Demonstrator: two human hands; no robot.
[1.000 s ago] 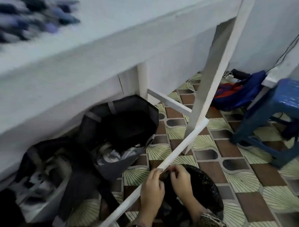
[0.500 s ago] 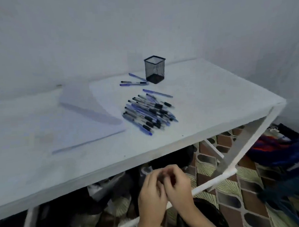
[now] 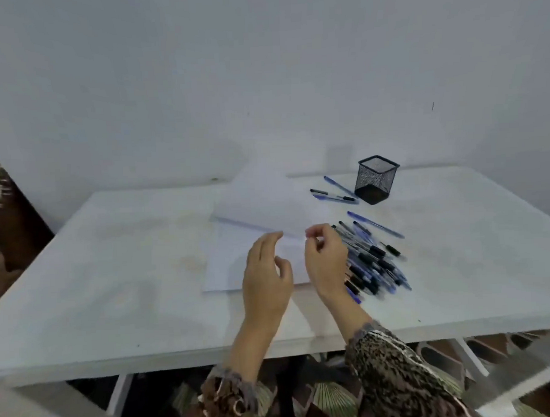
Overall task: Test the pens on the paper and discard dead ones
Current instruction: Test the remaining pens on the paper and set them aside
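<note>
Fingers of the left hand hang loose and apart, empty. The right hand curls, thumb near forefinger; pinching or not, I cannot tell. On the table the paper lies under both hands for scribbling, with the pen pile beside the right, within reach.

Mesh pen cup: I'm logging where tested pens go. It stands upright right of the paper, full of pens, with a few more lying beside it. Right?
Not quite. The head view shows the mesh pen cup empty, no pen sticking out. The rest holds: it stands upright right of the paper, with a few pens lying beside it.
</note>
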